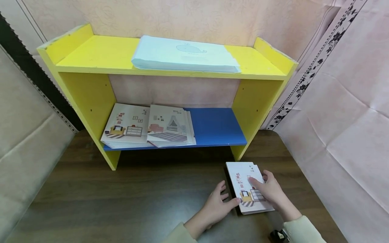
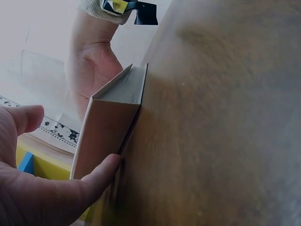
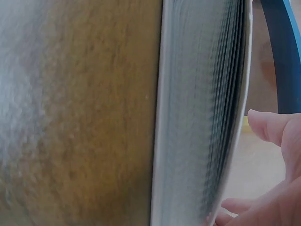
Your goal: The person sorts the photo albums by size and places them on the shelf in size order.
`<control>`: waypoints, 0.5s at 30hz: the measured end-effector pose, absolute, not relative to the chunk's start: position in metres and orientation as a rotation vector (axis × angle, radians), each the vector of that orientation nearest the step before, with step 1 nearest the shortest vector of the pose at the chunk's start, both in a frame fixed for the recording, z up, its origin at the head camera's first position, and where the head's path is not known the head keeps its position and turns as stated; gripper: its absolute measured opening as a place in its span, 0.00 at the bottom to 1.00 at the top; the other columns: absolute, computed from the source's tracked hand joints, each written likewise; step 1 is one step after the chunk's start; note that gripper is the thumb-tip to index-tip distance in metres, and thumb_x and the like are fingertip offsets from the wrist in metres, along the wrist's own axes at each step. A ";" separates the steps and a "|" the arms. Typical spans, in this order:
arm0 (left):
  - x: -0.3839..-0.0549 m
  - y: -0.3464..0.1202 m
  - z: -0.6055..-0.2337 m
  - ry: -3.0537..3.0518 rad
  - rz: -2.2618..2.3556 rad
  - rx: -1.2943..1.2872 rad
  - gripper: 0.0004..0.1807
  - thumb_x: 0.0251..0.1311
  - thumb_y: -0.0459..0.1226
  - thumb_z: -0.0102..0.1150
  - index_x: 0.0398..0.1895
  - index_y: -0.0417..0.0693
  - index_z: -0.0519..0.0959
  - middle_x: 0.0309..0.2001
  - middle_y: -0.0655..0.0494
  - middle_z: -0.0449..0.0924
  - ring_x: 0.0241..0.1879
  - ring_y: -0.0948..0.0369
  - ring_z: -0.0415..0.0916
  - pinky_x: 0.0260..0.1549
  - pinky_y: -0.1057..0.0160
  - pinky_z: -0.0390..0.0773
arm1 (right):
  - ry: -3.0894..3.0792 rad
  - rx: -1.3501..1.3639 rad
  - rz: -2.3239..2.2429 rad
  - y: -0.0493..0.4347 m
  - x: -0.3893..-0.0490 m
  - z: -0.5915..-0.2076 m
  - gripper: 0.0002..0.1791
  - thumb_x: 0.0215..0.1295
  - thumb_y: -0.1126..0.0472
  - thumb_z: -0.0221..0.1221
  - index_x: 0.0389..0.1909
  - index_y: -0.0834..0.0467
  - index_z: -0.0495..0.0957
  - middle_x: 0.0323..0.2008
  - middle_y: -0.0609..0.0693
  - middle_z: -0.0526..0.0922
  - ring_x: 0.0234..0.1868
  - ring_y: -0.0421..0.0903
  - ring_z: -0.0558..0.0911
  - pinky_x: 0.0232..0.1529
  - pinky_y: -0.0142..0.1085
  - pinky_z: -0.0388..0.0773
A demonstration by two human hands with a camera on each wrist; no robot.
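Observation:
A thick white book [image 1: 243, 185] with a yellow armchair and a cabinet drawn on its cover lies on the brown wooden table. My left hand [image 1: 214, 206] is at its left side, fingers loosely spread, with the thumb tip at the spine's lower corner. In the left wrist view, the brown-looking spine [image 2: 106, 136] stands beside that hand, and a fingertip is low by its edge. Over the cover's right part is my right hand [image 1: 270, 190], its thumb on the cover and its fingers loosely bent near the right edge. Page edges [image 3: 197, 108] face the right wrist camera.
A yellow shelf unit [image 1: 261, 98] stands behind the book. On its blue lower board [image 1: 211, 125] lie a left book stack [image 1: 127, 118] and a right book stack [image 1: 167, 119]. A pale blue packet [image 1: 185, 54] with a whale lies on top. Patterned cloth [image 1: 343, 101] hangs around.

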State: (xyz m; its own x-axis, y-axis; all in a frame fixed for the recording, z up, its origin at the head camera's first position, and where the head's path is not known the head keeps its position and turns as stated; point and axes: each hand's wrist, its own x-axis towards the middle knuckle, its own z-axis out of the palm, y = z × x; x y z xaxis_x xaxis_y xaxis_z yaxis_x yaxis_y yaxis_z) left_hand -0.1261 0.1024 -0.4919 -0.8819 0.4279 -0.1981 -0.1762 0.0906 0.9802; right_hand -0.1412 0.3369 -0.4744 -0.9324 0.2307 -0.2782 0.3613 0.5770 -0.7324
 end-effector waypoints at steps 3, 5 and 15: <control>-0.125 0.106 -0.496 1.938 1.850 0.271 0.49 0.56 0.45 0.69 0.75 0.40 0.51 0.69 0.39 0.60 0.63 0.45 0.67 0.55 0.48 0.72 | 2.644 0.517 -1.284 0.338 -0.140 -0.474 0.58 0.63 0.38 0.59 0.72 0.72 0.38 0.66 0.74 0.53 0.62 0.63 0.62 0.61 0.56 0.61; -0.124 0.108 -0.498 1.925 1.866 0.286 0.49 0.57 0.44 0.69 0.75 0.39 0.50 0.70 0.38 0.58 0.64 0.46 0.65 0.56 0.50 0.71 | 2.636 0.527 -1.292 0.338 -0.140 -0.474 0.58 0.63 0.38 0.59 0.72 0.72 0.38 0.66 0.73 0.54 0.62 0.63 0.62 0.61 0.56 0.61; -0.125 0.109 -0.500 1.897 1.887 0.308 0.48 0.60 0.37 0.65 0.76 0.39 0.45 0.73 0.39 0.50 0.68 0.47 0.58 0.58 0.52 0.70 | 2.675 0.556 -1.323 0.337 -0.139 -0.480 0.54 0.61 0.37 0.61 0.71 0.69 0.48 0.63 0.70 0.60 0.61 0.61 0.64 0.61 0.55 0.63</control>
